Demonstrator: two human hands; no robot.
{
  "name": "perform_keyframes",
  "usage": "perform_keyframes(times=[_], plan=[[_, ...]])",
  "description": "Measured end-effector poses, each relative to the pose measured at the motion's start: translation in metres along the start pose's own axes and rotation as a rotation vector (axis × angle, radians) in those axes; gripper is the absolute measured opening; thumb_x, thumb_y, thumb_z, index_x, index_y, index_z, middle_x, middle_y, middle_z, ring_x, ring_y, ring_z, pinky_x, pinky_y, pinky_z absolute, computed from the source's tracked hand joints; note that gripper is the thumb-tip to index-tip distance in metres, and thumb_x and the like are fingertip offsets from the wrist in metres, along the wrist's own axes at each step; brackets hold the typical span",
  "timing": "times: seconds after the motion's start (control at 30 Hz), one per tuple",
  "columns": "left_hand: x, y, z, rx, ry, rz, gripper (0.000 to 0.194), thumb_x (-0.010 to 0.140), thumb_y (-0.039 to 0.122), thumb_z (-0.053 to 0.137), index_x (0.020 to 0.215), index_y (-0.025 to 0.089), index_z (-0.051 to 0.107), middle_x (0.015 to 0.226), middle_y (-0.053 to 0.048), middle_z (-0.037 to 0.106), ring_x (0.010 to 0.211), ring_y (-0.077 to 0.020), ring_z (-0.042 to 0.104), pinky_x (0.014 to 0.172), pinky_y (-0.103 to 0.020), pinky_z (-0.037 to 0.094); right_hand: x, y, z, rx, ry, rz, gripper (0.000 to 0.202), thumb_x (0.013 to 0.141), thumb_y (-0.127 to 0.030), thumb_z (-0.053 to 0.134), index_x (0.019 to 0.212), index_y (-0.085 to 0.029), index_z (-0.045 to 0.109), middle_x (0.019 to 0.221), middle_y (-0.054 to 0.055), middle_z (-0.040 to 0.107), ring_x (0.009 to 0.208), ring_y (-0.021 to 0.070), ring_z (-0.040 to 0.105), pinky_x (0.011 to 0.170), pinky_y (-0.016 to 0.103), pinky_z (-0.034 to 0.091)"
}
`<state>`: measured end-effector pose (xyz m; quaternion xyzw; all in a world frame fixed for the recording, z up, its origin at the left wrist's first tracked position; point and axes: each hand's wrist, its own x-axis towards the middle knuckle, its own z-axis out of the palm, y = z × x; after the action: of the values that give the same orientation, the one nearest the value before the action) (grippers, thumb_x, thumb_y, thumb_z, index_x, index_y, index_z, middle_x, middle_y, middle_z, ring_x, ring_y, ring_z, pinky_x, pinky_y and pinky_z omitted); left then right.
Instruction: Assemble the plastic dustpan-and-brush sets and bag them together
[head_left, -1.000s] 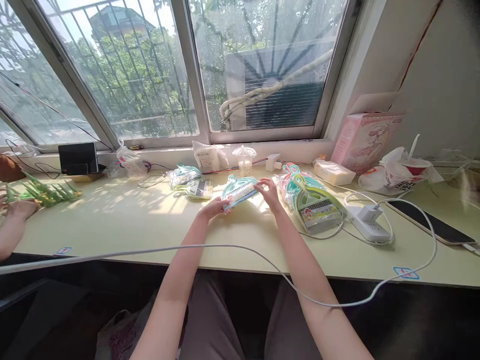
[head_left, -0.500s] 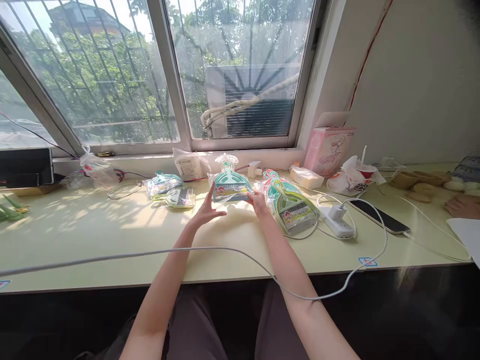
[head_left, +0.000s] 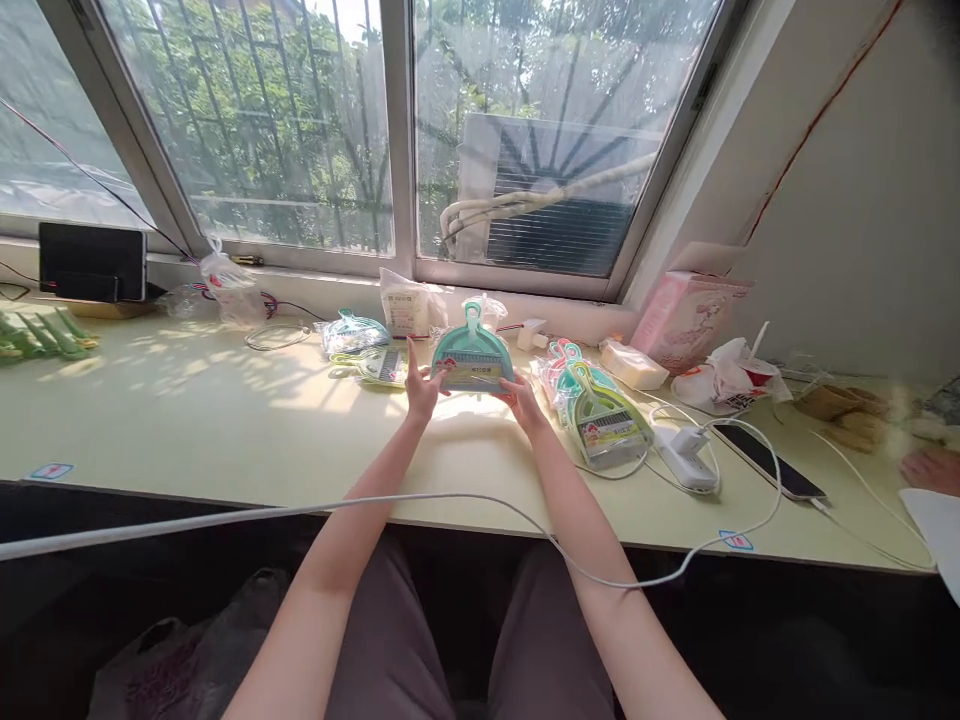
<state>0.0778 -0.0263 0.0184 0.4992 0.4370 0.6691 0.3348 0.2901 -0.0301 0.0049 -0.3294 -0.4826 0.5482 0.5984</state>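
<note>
A teal mini dustpan and brush set point(head_left: 472, 350) in clear wrap, with a printed label across its front, is held upright above the table between my two hands. My left hand point(head_left: 423, 386) grips its lower left corner, index finger pointing up. At the lower right corner, my right hand point(head_left: 523, 400) pinches the edge. Just right of it, a green dustpan set point(head_left: 609, 420) leans on other wrapped sets, one with a red handle point(head_left: 562, 350). To the left lie a yellow-green set point(head_left: 373, 365) and a teal wrapped set point(head_left: 352, 332).
A white cable point(head_left: 465, 497) crosses over my forearms. On the right are a power strip point(head_left: 686, 460), a phone point(head_left: 769, 460) and a pink box point(head_left: 690, 318). A tablet point(head_left: 94, 262) stands far left. Another person's hand point(head_left: 930, 470) shows at the right edge.
The view has turned, so the scene sits differently. The teal dustpan set is tilted more squarely toward me, and my left fingers have closed in on its corner.
</note>
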Motion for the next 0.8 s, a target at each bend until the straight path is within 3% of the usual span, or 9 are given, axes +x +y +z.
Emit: perform_keyframes(times=[0.13,0.3,0.43,0.53,0.57,0.63,0.7,0.77,0.8], plan=[[0.007,-0.006,-0.007,-0.047,-0.172,-0.131,0.07,0.073,0.016,0.073,0.14,0.009,0.057,0.1,-0.013,0.075,0.068,-0.0205,0.071,0.044,-0.029,0.058,-0.004,-0.003,-0.004,-0.215,-0.073,0.037,0.057,0.069,-0.052,0.08,0.116,-0.025,0.061,0.115,0.008,0.073,0.115,0.0296,0.066,0.1,0.05,0.054],[0.009,-0.006,-0.015,-0.185,-0.437,-0.242,0.071,0.067,0.022,0.08,0.133,0.007,0.061,0.091,-0.013,0.077,0.072,-0.0242,0.073,0.055,-0.035,0.062,-0.01,-0.017,-0.008,-0.437,0.044,-0.099,0.078,0.054,-0.053,0.089,0.12,-0.023,0.062,0.116,0.011,0.073,0.109,0.0316,0.067,0.098,0.049,0.054],[-0.001,0.004,-0.016,-0.155,-0.718,-0.242,0.061,0.069,0.038,0.085,0.122,0.013,0.068,0.099,-0.013,0.077,0.068,-0.0217,0.073,0.07,-0.038,0.062,-0.036,-0.058,-0.016,-0.605,0.062,-0.188,0.072,0.059,-0.053,0.088,0.119,-0.021,0.066,0.111,0.01,0.073,0.1,0.0293,0.068,0.09,0.046,0.057],[-0.004,0.009,-0.014,-0.161,-0.88,-0.287,0.06,0.08,0.06,0.072,0.118,0.013,0.07,0.099,-0.016,0.077,0.072,-0.0258,0.075,0.079,-0.043,0.059,-0.065,-0.105,-0.044,-0.751,0.072,-0.219,0.063,0.059,-0.054,0.087,0.109,-0.019,0.071,0.103,0.008,0.074,0.094,0.0259,0.067,0.083,0.04,0.057],[-0.003,0.009,-0.014,-0.164,-0.867,-0.314,0.062,0.083,0.065,0.065,0.115,0.013,0.071,0.097,-0.018,0.077,0.073,-0.0278,0.075,0.08,-0.044,0.059,-0.076,-0.121,-0.059,-0.783,0.09,-0.219,0.061,0.058,-0.054,0.088,0.105,-0.019,0.072,0.099,0.007,0.074,0.091,0.0246,0.067,0.08,0.038,0.057],[0.003,0.006,-0.014,-0.126,-0.702,-0.331,0.062,0.09,0.067,0.052,0.11,0.012,0.072,0.093,-0.019,0.077,0.071,-0.0281,0.075,0.077,-0.043,0.058,-0.098,-0.153,-0.095,-0.81,0.178,-0.202,0.061,0.055,-0.053,0.09,0.102,-0.019,0.073,0.096,0.007,0.074,0.087,0.0229,0.067,0.077,0.036,0.057],[0.012,0.001,-0.017,0.013,-0.402,-0.259,0.05,0.097,0.055,0.045,0.107,0.013,0.07,0.091,-0.016,0.076,0.069,-0.0244,0.074,0.078,-0.039,0.056,-0.12,-0.177,-0.135,-0.811,0.261,-0.149,0.055,0.065,-0.055,0.084,0.103,-0.017,0.074,0.096,0.01,0.074,0.088,0.0209,0.067,0.079,0.036,0.054],[0.021,-0.005,-0.022,0.233,-0.049,-0.152,0.034,0.1,0.037,0.042,0.107,0.016,0.067,0.098,-0.013,0.075,0.082,-0.0237,0.073,0.087,-0.039,0.054,-0.136,-0.19,-0.169,-0.803,0.294,-0.085,0.052,0.074,-0.056,0.075,0.104,-0.014,0.074,0.095,0.013,0.074,0.09,0.018,0.068,0.081,0.036,0.052],[0.024,-0.007,-0.026,0.347,0.12,-0.11,0.028,0.099,0.029,0.042,0.11,0.016,0.065,0.106,-0.013,0.073,0.096,-0.0252,0.071,0.094,-0.04,0.052,-0.141,-0.191,-0.181,-0.796,0.315,-0.058,0.055,0.067,-0.055,0.082,0.103,-0.014,0.074,0.095,0.013,0.074,0.087,0.0184,0.067,0.08,0.036,0.052]])
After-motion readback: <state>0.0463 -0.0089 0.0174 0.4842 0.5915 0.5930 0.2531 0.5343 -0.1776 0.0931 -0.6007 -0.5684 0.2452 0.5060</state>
